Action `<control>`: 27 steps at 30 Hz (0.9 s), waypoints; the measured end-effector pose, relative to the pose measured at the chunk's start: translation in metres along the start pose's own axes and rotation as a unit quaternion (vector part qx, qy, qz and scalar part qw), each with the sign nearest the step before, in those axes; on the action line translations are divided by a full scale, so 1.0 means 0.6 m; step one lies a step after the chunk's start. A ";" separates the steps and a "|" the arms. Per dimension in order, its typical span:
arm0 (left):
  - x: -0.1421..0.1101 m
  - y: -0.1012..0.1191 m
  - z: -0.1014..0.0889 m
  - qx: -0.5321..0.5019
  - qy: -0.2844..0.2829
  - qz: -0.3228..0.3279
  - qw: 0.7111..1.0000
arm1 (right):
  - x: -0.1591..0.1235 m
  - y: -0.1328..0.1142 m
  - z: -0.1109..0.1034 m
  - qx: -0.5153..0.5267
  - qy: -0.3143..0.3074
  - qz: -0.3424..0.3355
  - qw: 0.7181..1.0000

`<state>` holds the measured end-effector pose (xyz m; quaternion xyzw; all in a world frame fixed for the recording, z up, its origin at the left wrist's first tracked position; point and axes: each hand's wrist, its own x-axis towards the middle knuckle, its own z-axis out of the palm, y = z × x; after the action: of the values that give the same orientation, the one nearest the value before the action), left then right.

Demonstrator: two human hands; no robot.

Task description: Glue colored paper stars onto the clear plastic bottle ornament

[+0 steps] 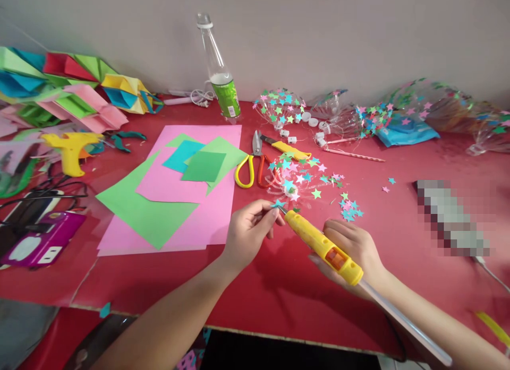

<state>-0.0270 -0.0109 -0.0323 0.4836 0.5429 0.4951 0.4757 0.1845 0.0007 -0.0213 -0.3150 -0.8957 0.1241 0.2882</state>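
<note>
Between the thumb and fingers of my left hand [251, 226] is a small blue paper star [278, 204]. My right hand [354, 248] is wrapped round a yellow hot glue gun [311, 234], with a clear glue stick [410, 317] sticking out of its back end. The gun's metal nozzle points at the star and seems to touch it. Just beyond my hands lies a clear plastic piece cut into strips [292, 191], with colourful stars on it. Loose stars [350, 209] are scattered to its right.
Yellow-and-red-handled scissors [255, 163] and a yellow cutter knife [290, 148] lie behind. Coloured paper sheets [159, 221] spread to the left, near another yellow glue gun [71, 147]. A plastic bottle [221, 78] stands by the wall; star-covered plastic pieces [279, 107] line the back.
</note>
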 end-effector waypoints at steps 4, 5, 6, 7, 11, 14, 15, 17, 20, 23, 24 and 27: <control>0.000 0.002 0.001 0.004 0.000 0.000 1.000 | -0.001 0.001 0.000 0.003 -0.001 0.003 1.000; 0.000 0.002 0.001 0.008 0.001 0.002 1.000 | -0.001 0.000 -0.001 0.003 -0.001 0.002 1.000; 0.000 0.002 0.001 0.015 0.003 0.005 1.000 | -0.001 0.000 -0.001 0.002 -0.002 0.001 1.000; 0.001 0.001 0.001 0.026 0.005 0.012 1.000 | 0.000 -0.001 -0.001 0.000 -0.002 0.001 1.000; 0.000 -0.002 -0.004 0.168 0.028 0.131 0.977 | 0.000 -0.004 -0.002 -0.014 0.001 0.003 1.000; -0.002 0.002 -0.011 0.306 0.039 0.275 0.910 | -0.001 -0.005 -0.003 -0.035 -0.007 0.012 0.999; -0.003 0.004 -0.013 0.325 0.042 0.306 0.894 | -0.001 -0.005 -0.004 -0.036 -0.009 0.013 0.999; -0.005 0.008 -0.017 0.312 0.053 0.318 0.894 | -0.002 -0.007 -0.005 -0.012 -0.030 0.002 0.999; -0.005 0.011 -0.020 0.197 0.079 0.233 0.949 | -0.003 -0.008 0.001 0.054 -0.101 -0.012 0.993; -0.003 0.012 -0.018 0.069 0.074 0.127 0.987 | -0.005 -0.007 0.015 0.057 -0.166 0.040 0.984; -0.003 0.012 -0.016 0.044 0.062 0.101 0.992 | -0.005 -0.005 0.020 0.047 -0.179 0.061 0.981; -0.006 0.015 -0.010 0.002 0.011 0.044 0.999 | -0.005 -0.001 0.026 0.027 -0.200 0.084 0.976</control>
<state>-0.0321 -0.0144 -0.0228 0.5024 0.5273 0.5194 0.4470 0.1768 -0.0025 -0.0347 -0.3503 -0.9019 0.2320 0.1003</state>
